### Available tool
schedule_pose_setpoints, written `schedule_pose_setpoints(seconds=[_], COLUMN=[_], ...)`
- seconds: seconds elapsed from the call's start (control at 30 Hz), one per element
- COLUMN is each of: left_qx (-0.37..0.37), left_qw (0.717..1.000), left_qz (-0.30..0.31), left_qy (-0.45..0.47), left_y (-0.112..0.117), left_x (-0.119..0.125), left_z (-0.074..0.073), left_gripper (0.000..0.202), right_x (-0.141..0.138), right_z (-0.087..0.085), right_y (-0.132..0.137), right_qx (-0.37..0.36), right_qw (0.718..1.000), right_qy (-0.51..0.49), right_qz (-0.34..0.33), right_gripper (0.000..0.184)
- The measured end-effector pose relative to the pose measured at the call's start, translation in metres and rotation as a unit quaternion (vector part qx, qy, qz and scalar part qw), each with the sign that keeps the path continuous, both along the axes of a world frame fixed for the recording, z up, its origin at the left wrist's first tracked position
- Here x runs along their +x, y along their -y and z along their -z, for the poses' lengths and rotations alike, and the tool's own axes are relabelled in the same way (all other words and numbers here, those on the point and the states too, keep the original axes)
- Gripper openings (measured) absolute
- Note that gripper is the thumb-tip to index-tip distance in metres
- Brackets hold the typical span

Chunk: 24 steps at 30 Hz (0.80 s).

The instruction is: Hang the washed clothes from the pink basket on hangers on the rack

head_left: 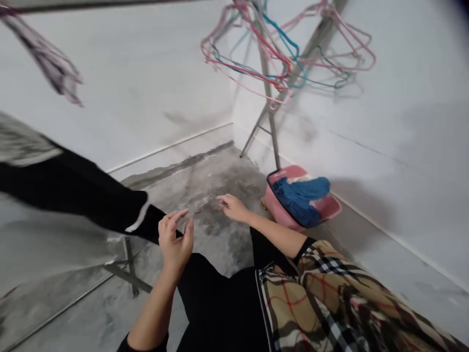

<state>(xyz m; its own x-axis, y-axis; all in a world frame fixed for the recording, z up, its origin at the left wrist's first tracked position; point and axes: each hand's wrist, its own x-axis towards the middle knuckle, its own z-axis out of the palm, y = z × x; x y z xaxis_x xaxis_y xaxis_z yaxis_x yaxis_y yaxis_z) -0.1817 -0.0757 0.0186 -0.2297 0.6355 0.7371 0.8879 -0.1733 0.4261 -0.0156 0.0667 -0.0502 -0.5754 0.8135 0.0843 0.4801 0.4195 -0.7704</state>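
Observation:
My left hand is raised with thumb and fingers apart and nothing between them. Just beside it ends a long black garment with a white band near its lower end; whether the hand touches it I cannot tell. My right hand reaches out over the grey floor, fingers loosely stretched and holding nothing visible. To the right of that hand stands a pink basket with blue cloth and some whitish cloth in it.
Several pink, red and blue hangers hang from a metal rack in the corner. More hangers dangle at upper left, above a grey patterned cloth. Metal rack legs stand at lower left. White walls meet behind.

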Motion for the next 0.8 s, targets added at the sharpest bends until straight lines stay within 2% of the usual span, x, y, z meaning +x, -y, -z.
schedule_pose_setpoints(seconds=[0.07, 0.13, 0.2, 0.27, 0.37, 0.47, 0.6, 0.7, 0.8], left_qx=[-0.025, -0.046, -0.068, -0.091, -0.124, -0.151, -0.185, -0.202, -0.215], left_qw=[0.999, 0.997, 0.993, 0.988, 0.982, 0.977, 0.970, 0.968, 0.965], left_qz=[0.035, 0.069, 0.100, 0.122, 0.140, 0.150, 0.155, 0.147, 0.150], left_qy=[0.004, 0.003, -0.004, -0.008, -0.010, -0.006, -0.007, -0.015, -0.024], left_y=[-0.013, -0.027, -0.041, -0.055, -0.075, -0.093, -0.116, -0.132, -0.145], left_x=[0.010, 0.021, 0.032, 0.043, 0.059, 0.070, 0.079, 0.084, 0.089], left_z=[0.011, 0.020, 0.027, 0.033, 0.042, 0.050, 0.060, 0.066, 0.071], left_gripper=[0.018, 0.017, 0.016, 0.015, 0.014, 0.014, 0.013, 0.013, 0.014], right_x=[0.067, 0.136, 0.201, 0.255, 0.305, 0.321, 0.311, 0.296, 0.284], right_z=[0.046, 0.078, 0.102, 0.123, 0.154, 0.186, 0.220, 0.237, 0.241], right_y=[-0.014, -0.025, -0.034, -0.042, -0.057, -0.080, -0.118, -0.141, -0.154], right_qx=[-0.036, -0.063, -0.089, -0.118, -0.175, -0.224, -0.250, -0.256, -0.253], right_qw=[0.992, 0.971, 0.941, 0.906, 0.866, 0.850, 0.856, 0.863, 0.870], right_qy=[0.053, 0.104, 0.158, 0.212, 0.279, 0.323, 0.348, 0.342, 0.315], right_qz=[0.107, 0.205, 0.286, 0.346, 0.376, 0.351, 0.291, 0.270, 0.282], right_gripper=[0.033, 0.037, 0.039, 0.040, 0.039, 0.043, 0.046, 0.044, 0.040])
